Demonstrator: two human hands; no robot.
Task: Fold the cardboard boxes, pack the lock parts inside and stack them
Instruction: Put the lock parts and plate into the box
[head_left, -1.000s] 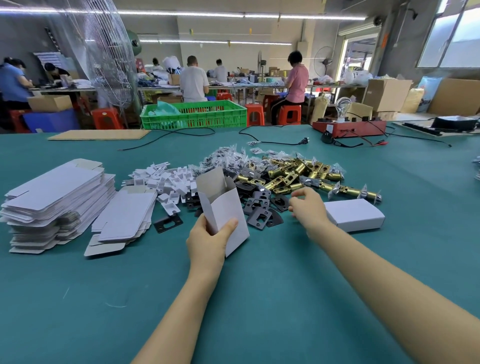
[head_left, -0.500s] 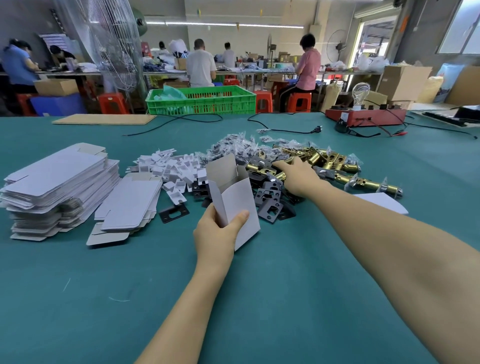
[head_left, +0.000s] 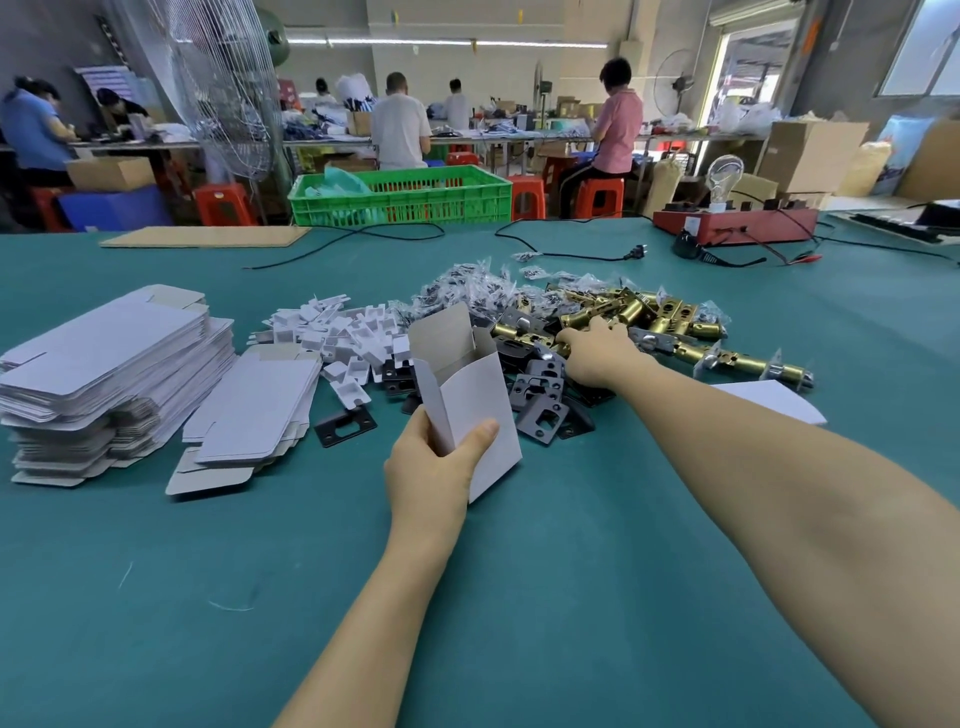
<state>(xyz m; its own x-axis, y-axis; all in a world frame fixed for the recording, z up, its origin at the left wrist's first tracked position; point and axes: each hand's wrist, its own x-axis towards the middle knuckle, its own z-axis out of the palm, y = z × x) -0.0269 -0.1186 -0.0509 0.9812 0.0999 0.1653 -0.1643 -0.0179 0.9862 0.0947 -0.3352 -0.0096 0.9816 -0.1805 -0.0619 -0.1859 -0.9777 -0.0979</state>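
My left hand (head_left: 434, 467) grips an upright white cardboard box (head_left: 475, 402) with its top flap open, held just above the green table. My right hand (head_left: 597, 353) reaches into the heap of brass latches (head_left: 639, 317); its fingers curl over one latch at the heap's near edge. Dark strike plates (head_left: 543, 402) lie between the box and that hand. White plastic inserts (head_left: 348, 338) are heaped left of the box. A closed white box (head_left: 774, 400) lies behind my right forearm, partly hidden.
Two stacks of flat box blanks (head_left: 104, 374) (head_left: 254, 410) lie at the left. A green crate (head_left: 400, 195), a red tester with a bulb (head_left: 732, 223) and cables (head_left: 566, 254) stand at the table's far side. People work at benches behind.
My right hand moved from beside the closed box forward and left into the latch heap. The left hand kept the open box nearly still.
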